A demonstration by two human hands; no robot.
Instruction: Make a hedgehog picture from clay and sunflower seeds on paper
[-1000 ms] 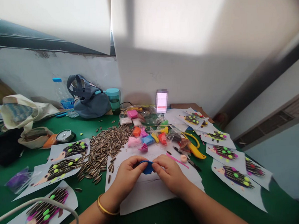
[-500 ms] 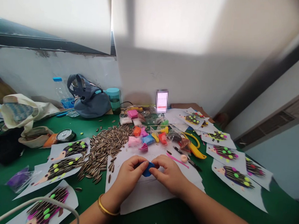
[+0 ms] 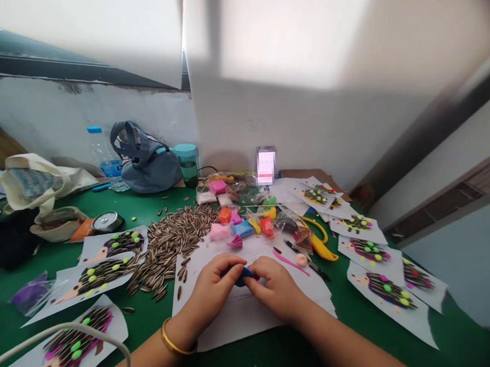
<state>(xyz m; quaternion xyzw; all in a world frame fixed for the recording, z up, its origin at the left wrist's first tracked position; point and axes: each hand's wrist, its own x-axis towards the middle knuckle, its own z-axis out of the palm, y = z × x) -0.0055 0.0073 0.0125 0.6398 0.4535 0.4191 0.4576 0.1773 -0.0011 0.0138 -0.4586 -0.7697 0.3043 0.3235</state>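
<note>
Between the fingertips of both hands is a small piece of blue modelling clay [image 3: 244, 276]. My left hand [image 3: 217, 286] pinches its left side, thumb on top; a yellow bangle [image 3: 174, 340] circles that wrist. On the other side my right hand [image 3: 275, 288] grips the clay with thumb and fingers. Both hands are just above a stack of white paper [image 3: 232, 329] with faint drawn lines. Right of them lie a pink modelling tool [image 3: 290, 262] and a peach clay ball [image 3: 301, 259]. Bagged coloured clay, including a blue packet [image 3: 243, 227], lies beyond my hands.
Sunflower seeds [image 3: 174, 236] are heaped at the left. Finished hedgehog pictures [image 3: 388, 291] line both sides of the green table. Yellow-handled scissors [image 3: 323, 246] lie at the right. A blue bag [image 3: 149, 166], a cup [image 3: 187, 164] and a phone [image 3: 265, 167] stand along the wall.
The blue clay has tilted and now shows a narrower, darker side between the fingers. Both hands have shifted only slightly; everything else stays in place.
</note>
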